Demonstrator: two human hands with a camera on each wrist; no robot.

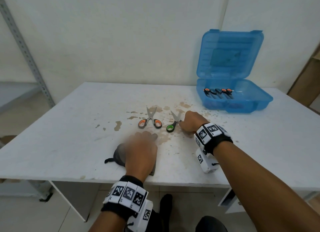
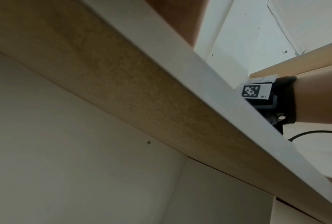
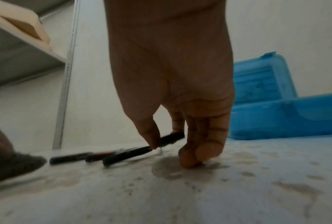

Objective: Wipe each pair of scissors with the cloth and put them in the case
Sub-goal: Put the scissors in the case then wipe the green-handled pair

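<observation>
The table (image 1: 72,121) has a flat white top w/ brown blotchy stains near the middle. The right hand (image 1: 191,122) reaches down near the middle of the table, thumb and 1st finger pinching one handle of the green-handled scissors (image 1: 173,122); the other fingers (image 3: 199,151) are curled, tips on the table. These scissors have shiny metal blades, open a bit, and a round green loop w/ black trim.

Just left of them lie the orange-handled scissors (image 1: 150,122), flat, blades open in a V, pointing to the far edge.

The left hand (image 1: 141,154) lies on the dark grey cloth (image 1: 119,156) by the near edge. It's blurry, so can't tell if the fingers are spread or gripping. The cloth looks soft and crumpled.

The case (image 1: 242,100) is see-through blue plastic w/ rounded corners, at the far right corner of the table, lid up. More scissors (image 1: 218,93) lie inside, on its left side.
</observation>
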